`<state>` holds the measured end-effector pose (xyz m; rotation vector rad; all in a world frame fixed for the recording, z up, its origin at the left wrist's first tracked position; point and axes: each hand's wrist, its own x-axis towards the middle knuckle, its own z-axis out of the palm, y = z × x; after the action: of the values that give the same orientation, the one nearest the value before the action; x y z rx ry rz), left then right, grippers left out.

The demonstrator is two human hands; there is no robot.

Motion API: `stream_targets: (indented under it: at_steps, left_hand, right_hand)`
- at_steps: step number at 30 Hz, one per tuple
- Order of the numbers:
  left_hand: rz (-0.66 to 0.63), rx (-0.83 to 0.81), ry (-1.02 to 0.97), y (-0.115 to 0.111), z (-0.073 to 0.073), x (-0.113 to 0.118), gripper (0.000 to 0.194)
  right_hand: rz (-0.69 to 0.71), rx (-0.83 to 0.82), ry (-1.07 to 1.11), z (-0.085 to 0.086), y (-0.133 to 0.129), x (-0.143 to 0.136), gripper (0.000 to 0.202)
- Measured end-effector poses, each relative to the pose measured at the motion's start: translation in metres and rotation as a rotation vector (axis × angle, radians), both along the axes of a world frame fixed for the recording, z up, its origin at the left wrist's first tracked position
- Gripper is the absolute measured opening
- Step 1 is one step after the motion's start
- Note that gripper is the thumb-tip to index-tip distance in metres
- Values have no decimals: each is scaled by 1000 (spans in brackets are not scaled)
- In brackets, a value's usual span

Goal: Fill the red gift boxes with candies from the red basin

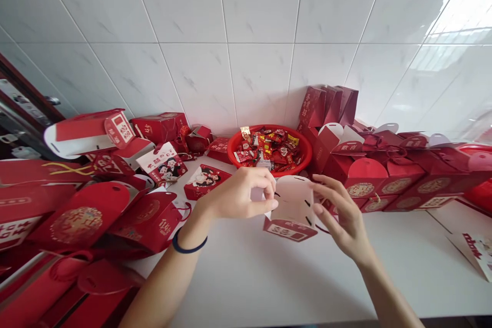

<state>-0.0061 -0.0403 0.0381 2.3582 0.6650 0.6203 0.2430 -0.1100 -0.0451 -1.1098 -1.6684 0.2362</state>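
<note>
A small gift box, red outside and white inside, sits on the white table with its top flaps up. My left hand is at the box's left side, fingers curled and thumb pressed toward them around the left flap. At the right edge is my right hand, its fingers apart and its fingertips at or very near the box wall; the box partly hides the contact. Just behind the box stands a red basin filled with small wrapped sweets.
Many red gift boxes are heaped on the left. More red boxes stand in rows on the right, some stacked against the tiled wall. A flat printed card lies at the right of the table.
</note>
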Motion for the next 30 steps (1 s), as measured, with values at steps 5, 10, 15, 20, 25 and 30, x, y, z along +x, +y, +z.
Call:
stream_targets:
  at_steps: [5, 10, 15, 20, 25, 30]
  left_hand:
    - [89, -53, 307, 12, -24, -1, 14]
    - [159, -81, 391, 9, -25, -2, 25]
    - [240, -98, 496, -2, -29, 6, 49]
    - [317, -42, 623, -14, -32, 14, 81]
    - [341, -93, 700, -23, -22, 9, 110]
    - [333, -139, 730, -20, -13, -6, 105]
  right_hand:
    - [50, -70, -299, -4, 2, -11, 29]
    - [-24, -118, -340, -18, -4, 1, 37]
    - [-179, -113, -437, -29, -8, 15, 60]
    - [-109, -167, -534, -44, -9, 14, 75]
    - [-7, -284, -502, -44, -9, 6, 73]
    - [72, -428, -488, -38, -2, 3, 78]
